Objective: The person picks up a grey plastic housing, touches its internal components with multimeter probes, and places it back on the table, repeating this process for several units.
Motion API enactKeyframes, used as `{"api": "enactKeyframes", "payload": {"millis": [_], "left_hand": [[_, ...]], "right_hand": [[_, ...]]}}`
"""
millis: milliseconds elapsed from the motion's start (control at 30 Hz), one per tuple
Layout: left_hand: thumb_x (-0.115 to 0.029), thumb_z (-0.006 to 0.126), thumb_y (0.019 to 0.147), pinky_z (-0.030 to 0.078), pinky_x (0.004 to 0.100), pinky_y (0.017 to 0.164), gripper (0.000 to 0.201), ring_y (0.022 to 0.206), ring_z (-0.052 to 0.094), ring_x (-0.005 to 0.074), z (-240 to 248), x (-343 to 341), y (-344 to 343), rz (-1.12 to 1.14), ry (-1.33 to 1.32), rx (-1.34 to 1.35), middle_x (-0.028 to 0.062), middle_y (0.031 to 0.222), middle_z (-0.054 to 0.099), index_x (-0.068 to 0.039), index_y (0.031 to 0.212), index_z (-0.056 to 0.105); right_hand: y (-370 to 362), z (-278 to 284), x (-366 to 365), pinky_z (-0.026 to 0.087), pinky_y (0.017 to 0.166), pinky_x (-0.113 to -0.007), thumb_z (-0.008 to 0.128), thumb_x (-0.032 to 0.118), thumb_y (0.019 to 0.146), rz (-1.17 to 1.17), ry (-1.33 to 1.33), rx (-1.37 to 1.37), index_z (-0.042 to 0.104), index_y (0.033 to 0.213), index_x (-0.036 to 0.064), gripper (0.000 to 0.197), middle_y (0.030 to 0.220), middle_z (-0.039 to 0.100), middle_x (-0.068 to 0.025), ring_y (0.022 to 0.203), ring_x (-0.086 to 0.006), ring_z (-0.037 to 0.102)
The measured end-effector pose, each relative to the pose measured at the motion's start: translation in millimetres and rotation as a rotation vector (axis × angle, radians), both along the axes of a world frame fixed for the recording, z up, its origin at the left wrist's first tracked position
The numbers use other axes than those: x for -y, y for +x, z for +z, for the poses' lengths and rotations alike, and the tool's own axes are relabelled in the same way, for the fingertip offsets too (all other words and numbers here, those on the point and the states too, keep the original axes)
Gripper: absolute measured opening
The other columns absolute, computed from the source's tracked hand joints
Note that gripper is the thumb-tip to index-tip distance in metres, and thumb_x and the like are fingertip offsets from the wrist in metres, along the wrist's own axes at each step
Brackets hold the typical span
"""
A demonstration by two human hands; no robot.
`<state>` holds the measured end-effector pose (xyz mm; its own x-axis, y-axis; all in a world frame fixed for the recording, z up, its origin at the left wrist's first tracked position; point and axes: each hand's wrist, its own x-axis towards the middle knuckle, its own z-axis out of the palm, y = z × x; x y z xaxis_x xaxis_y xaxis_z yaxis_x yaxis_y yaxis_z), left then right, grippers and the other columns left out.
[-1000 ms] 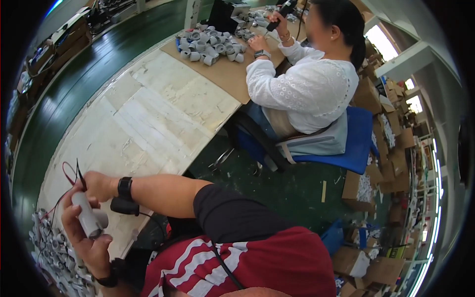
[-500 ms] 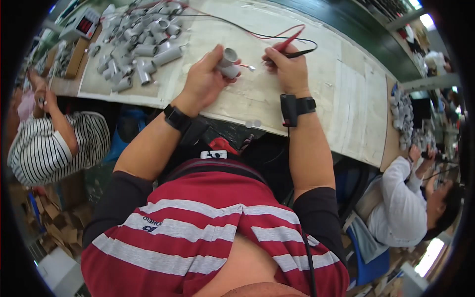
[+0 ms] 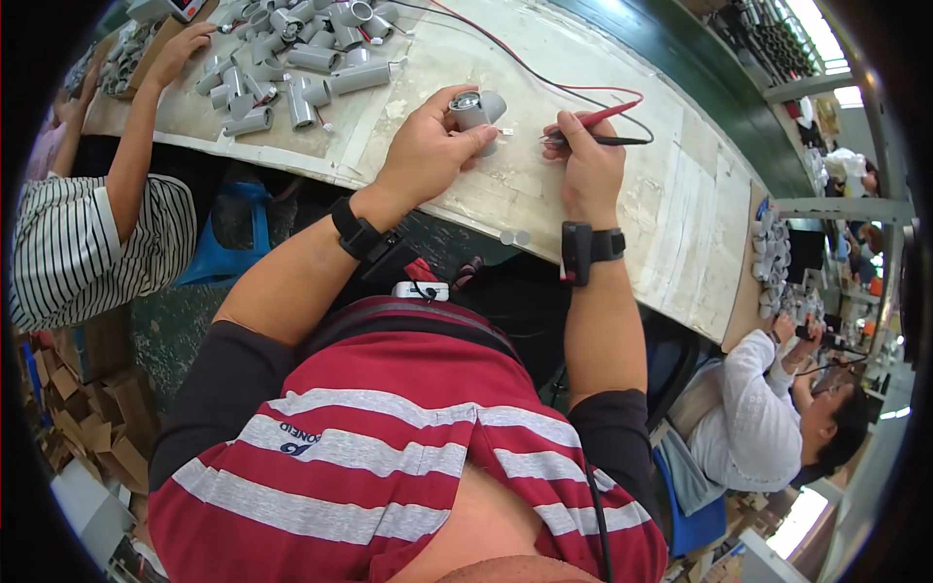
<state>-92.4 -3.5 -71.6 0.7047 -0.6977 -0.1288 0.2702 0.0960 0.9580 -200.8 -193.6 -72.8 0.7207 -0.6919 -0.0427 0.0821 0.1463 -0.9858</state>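
My left hand (image 3: 433, 143) is closed round a grey T-shaped plastic pipe fitting (image 3: 468, 113), one round end facing up with parts visible inside. A small white connector (image 3: 505, 131) sticks out from the fitting's right side. Over the table to the right, my right hand (image 3: 589, 160) grips a red and a black test probe (image 3: 604, 113) together like a pen. Their tips point left toward the connector, with a gap between. Red and black leads (image 3: 525, 68) run from the probes to the far left.
Many similar grey fittings (image 3: 313, 58) lie heaped at the table's (image 3: 671, 185) far left, some with short wires. A co-worker's hand (image 3: 180, 51) reaches beside the heap. At right, another person (image 3: 743, 413) sits near more grey parts (image 3: 771, 255). A box-shaped meter (image 3: 180, 8) stands far left.
The fitting has turned in my left hand, so its open end now shows its inside. Both hands sit slightly farther right in view. The co-worker's arm at left has reached onto the table.
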Motion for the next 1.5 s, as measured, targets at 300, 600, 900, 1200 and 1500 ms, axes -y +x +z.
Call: {"api": "enactKeyframes", "payload": {"millis": [300,600,900,1200,1500], "left_hand": [[-0.01,0.079,0.09,0.06,0.0277,0.075,0.054,0.089,0.073,0.0155,-8.2,-3.2,-9.5,0.072,-0.059,0.308,0.0139,0.1,0.074,0.001,0.137,0.055],[-0.009,0.078,0.09,0.06,0.0283,0.075,0.053,0.089,0.073,0.0158,-14.8,-2.7,-9.2,0.082,-0.097,0.27,0.0137,0.1,0.074,0.001,0.136,0.054],[-0.008,0.077,0.091,0.06,0.0275,0.075,0.052,0.087,0.073,0.0151,-13.0,-0.6,-11.1,0.09,-0.107,0.273,0.0128,0.099,0.074,0.001,0.136,0.055],[-0.009,0.078,0.09,0.059,0.0272,0.076,0.052,0.088,0.073,0.0143,-11.5,-1.9,-9.9,0.08,-0.076,0.328,0.0121,0.1,0.075,-0.001,0.136,0.055],[-0.01,0.079,0.09,0.059,0.0278,0.077,0.053,0.091,0.074,0.0151,-14.9,-1.9,-9.4,0.078,-0.084,0.361,0.0119,0.101,0.076,-0.001,0.136,0.055]], "right_hand": [[13.8,1.4,-44.8,0.055,0.059,-0.029,0.071,0.011,0.096,-0.112,-0.019,0.056,0.065,0.099,-0.0011,0.013,0.082,0.071,-0.0116,0.067,-0.0168,0.067],[24.8,-3.8,-50.4,0.053,0.059,-0.026,0.073,0.012,0.094,-0.088,-0.096,-0.01,0.067,0.094,-0.0011,0.015,0.08,0.071,-0.0096,0.065,-0.0142,0.065],[24.7,-2.2,-47.6,0.05,0.057,-0.024,0.074,0.012,0.092,-0.052,-0.199,-0.072,0.068,0.093,0.001,0.012,0.078,0.07,-0.0066,0.063,-0.0112,0.063],[28.1,0.1,-47.8,0.048,0.057,-0.024,0.074,0.011,0.092,-0.047,-0.161,-0.084,0.068,0.092,0.0014,0.012,0.077,0.07,-0.0052,0.061,-0.01,0.061],[28.3,-3.1,-47.1,0.048,0.056,-0.023,0.073,0.011,0.093,-0.047,-0.159,-0.075,0.068,0.092,0.0015,0.011,0.076,0.07,-0.005,0.061,-0.0098,0.061]]}}
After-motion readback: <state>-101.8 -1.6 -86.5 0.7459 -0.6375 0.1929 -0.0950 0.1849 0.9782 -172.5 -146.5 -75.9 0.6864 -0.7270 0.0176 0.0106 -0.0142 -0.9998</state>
